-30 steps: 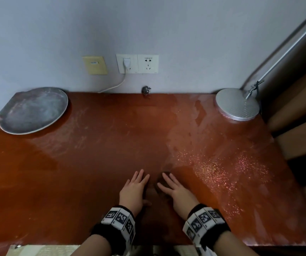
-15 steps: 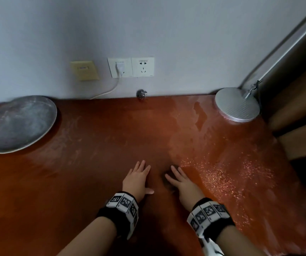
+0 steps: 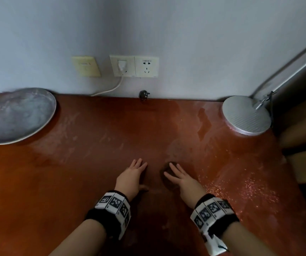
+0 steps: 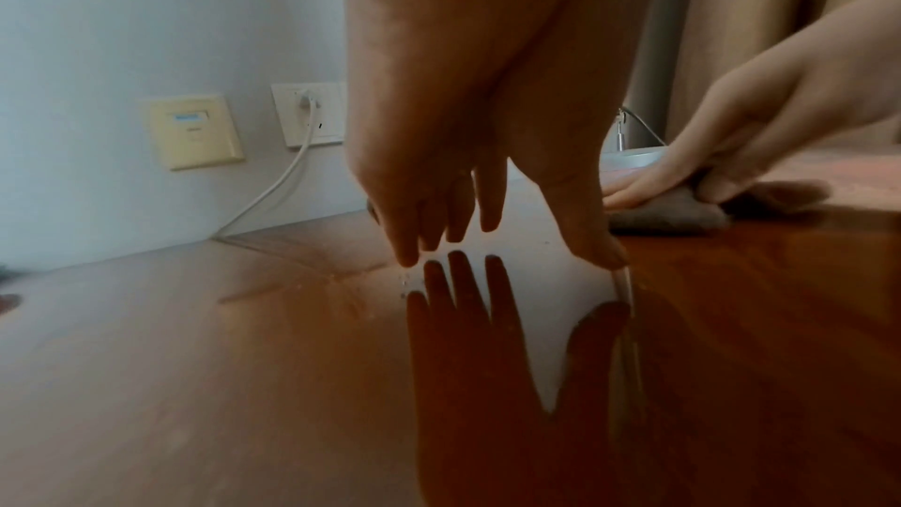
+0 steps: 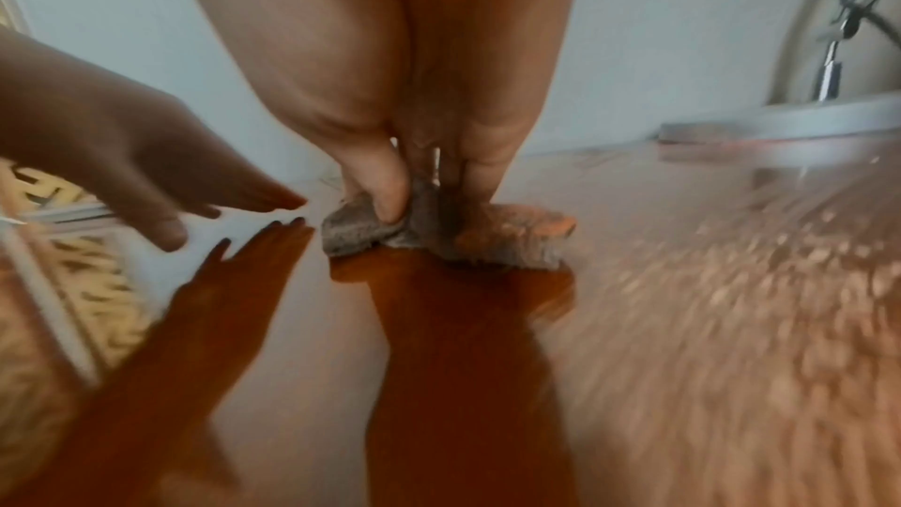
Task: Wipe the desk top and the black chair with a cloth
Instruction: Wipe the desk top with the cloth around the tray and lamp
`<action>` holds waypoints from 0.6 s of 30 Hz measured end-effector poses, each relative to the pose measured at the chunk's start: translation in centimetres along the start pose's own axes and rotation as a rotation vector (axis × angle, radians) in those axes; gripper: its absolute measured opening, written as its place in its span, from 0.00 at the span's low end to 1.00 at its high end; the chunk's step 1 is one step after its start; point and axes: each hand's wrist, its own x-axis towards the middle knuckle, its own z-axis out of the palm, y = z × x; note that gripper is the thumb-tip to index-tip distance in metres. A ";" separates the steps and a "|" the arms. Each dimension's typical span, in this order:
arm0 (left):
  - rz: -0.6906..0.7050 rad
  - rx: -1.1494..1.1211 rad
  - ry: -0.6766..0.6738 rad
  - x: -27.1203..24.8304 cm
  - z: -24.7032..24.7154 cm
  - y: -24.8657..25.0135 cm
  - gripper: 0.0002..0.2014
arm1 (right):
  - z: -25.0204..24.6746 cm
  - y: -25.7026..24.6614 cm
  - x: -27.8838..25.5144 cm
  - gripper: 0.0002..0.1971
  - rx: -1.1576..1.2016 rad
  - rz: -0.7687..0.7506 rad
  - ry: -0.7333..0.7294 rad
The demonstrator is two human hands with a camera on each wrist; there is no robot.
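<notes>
The red-brown desk top point(image 3: 74, 172) fills the head view, glossy and streaked. A small grey-brown cloth point(image 3: 167, 175) lies bunched near the middle front. My right hand point(image 3: 181, 177) presses on it with straight fingers. In the right wrist view its thumb pinches a fold of the cloth point(image 5: 512, 238). My left hand point(image 3: 133, 173) lies just left of it, fingers straight and fingertips on the bare wood, holding nothing. In the left wrist view the left hand point(image 4: 463, 214) touches the desk, with the cloth point(image 4: 668, 212) to its right. The black chair is out of view.
A round metal tray point(image 3: 15, 115) sits at the back left corner. A silver lamp base point(image 3: 246, 116) stands at the back right. Wall sockets point(image 3: 133, 66) with a white cable point(image 3: 109, 89) are behind the desk. Glittering specks point(image 3: 241, 185) cover the right side. Curtains point(image 3: 305, 126) hang on the right.
Both hands have slid a little away from the desk's near edge toward the wall, the right one taking the cloth along. The head view has shifted.
</notes>
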 end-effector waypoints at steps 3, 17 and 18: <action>-0.005 -0.005 0.034 0.9 -0.8 0.9 0.45 | -2.9 3.5 2.4 0.41 0.009 0.139 0.065; -0.061 0.024 -0.032 6.5 -1.8 2.8 0.52 | -6.0 4.8 5.6 0.42 -0.029 0.030 0.002; -0.065 0.016 -0.030 6.5 -1.8 2.7 0.52 | -6.7 5.2 6.4 0.41 -0.026 0.053 0.010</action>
